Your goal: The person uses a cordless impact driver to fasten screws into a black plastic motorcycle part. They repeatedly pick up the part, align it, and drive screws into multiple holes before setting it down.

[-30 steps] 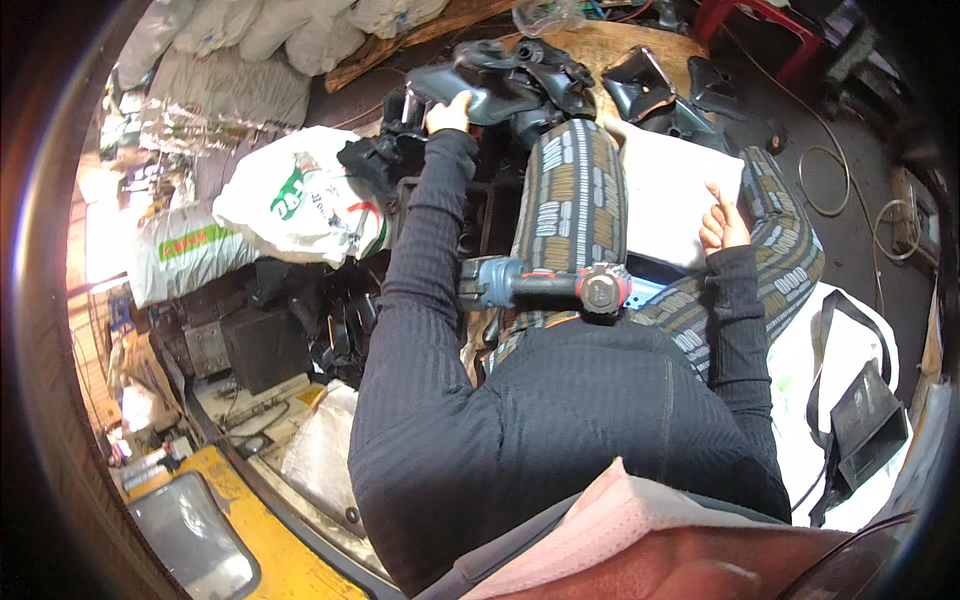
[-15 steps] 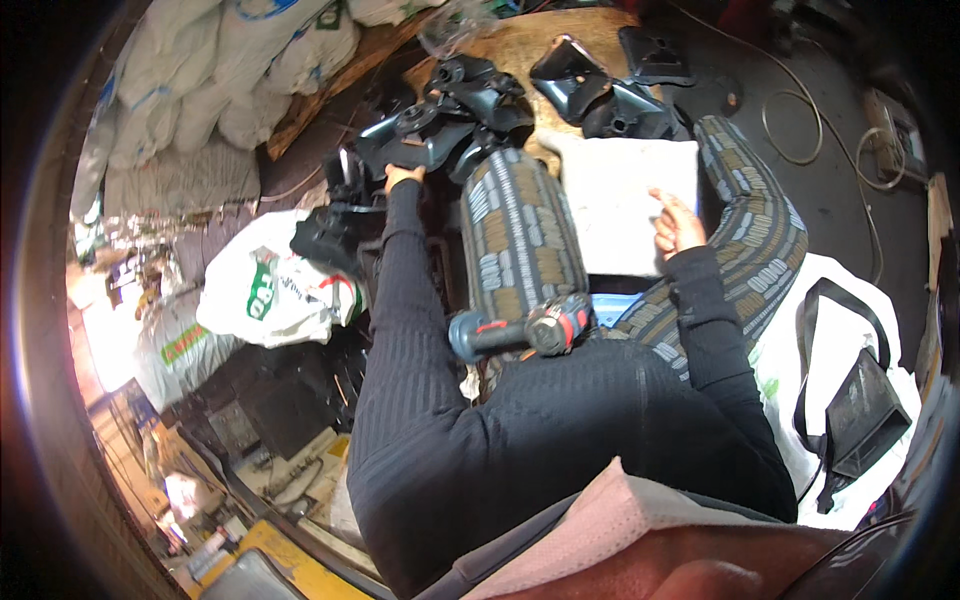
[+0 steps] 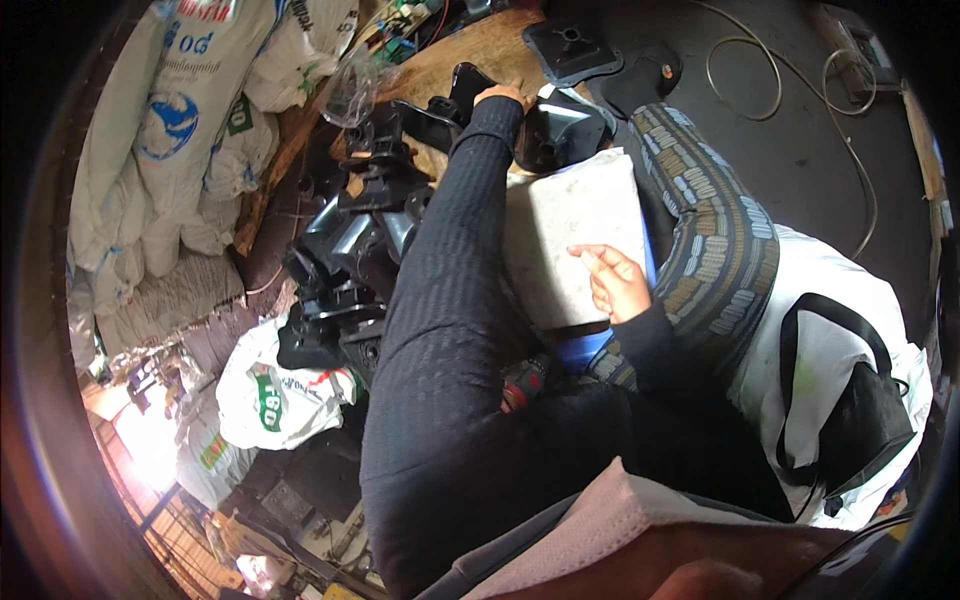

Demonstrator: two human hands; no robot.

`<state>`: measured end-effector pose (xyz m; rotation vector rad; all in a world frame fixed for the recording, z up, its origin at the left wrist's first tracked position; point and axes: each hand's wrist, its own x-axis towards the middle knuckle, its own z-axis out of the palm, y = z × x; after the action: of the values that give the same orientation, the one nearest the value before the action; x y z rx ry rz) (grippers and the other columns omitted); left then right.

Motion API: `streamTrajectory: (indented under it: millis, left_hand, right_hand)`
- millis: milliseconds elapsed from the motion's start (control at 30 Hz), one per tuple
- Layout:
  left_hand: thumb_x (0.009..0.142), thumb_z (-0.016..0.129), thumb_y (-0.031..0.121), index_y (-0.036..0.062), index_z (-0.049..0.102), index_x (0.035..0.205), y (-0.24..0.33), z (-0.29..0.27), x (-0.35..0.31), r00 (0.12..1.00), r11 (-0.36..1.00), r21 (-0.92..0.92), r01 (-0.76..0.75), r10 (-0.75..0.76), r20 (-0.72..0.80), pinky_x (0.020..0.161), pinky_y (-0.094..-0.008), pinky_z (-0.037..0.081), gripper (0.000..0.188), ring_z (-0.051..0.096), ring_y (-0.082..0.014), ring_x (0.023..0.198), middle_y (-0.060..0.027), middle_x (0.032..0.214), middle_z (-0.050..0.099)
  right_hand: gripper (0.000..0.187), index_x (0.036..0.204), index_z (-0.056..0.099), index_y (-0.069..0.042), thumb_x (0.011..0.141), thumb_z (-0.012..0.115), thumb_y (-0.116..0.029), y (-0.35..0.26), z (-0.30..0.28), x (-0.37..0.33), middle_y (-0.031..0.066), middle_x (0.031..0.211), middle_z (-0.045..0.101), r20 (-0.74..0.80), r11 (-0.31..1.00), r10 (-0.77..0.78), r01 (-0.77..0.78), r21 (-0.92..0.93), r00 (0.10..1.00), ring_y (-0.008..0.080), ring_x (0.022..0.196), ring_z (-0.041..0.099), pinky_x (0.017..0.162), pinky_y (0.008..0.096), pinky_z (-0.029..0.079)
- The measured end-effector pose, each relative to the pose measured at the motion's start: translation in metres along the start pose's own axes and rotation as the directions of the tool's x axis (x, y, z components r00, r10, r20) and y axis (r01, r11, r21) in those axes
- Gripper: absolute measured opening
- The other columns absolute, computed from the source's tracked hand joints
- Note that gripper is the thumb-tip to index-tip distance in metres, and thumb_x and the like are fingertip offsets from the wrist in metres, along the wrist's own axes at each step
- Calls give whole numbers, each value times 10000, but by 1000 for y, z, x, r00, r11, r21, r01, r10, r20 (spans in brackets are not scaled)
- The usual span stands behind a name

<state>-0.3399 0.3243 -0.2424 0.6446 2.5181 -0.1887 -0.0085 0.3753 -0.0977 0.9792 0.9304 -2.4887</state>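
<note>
My left hand (image 3: 505, 93) reaches to the far side, its fingers closed on a black molded part (image 3: 468, 88). Right beside it lies another black part with a shiny curved face (image 3: 565, 130). Above a white square pad (image 3: 570, 225), my right hand (image 3: 615, 282) is held with thumb and forefinger pinched together. Whatever sits between those fingertips is too small to make out. A pile of similar black parts (image 3: 350, 240) lies to the left of my left arm. Low by my lap, a red and black bit of the power tool (image 3: 525, 382) shows, mostly covered by my sleeve.
One flat black part (image 3: 572, 50) rests on the wooden board (image 3: 425, 75) at the back. White sacks (image 3: 180, 130) stand far left, with a white plastic bag (image 3: 285, 390) nearer. A black-strapped box (image 3: 865, 410) lies on white sacking at right. A hose (image 3: 745, 85) loops across the floor.
My left hand has moved from the left pile rightward and farther away, to another black part. My right hand sits lower over the pad. The view has shifted, and my arm now hides most of the tool.
</note>
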Motion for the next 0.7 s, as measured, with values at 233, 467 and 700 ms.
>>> streamTrajectory:
  millis: [233, 467, 700]
  left_hand:
    - [860, 499, 196, 63, 691, 1008, -14, 13, -1, 962, 971, -45, 236, -240, -129, 817, -418, 523, 276, 647, -311, 980, -158, 1038, 668]
    - [885, 591, 182, 57, 674, 1064, -91, -90, -153, 950, 623, -762, -176, -96, -297, 513, -287, 564, 234, 657, -150, 720, -67, 942, 679]
    - [882, 608, 192, 115, 695, 1037, -24, -27, -363, 958, 156, -946, -283, -6, -288, 541, -202, 462, 194, 577, -57, 712, 11, 873, 654]
  right_hand:
    - [223, 1097, 603, -53, 949, 531, -203, -4, -1, -7, -99, 523, 339, -16, 998, -54, 54, 32, 998, -6, 392, 259, 369, 158, 222]
    - [354, 1217, 551, -39, 881, 622, -123, -10, -20, 14, -103, 588, 436, -99, 849, -502, 468, -247, 859, -13, 399, 274, 368, 152, 236]
    - [644, 1298, 491, -83, 723, 778, -106, -50, 22, 4, -90, 664, 325, 319, 433, -520, 566, -701, 793, 23, 585, 310, 544, 194, 287]
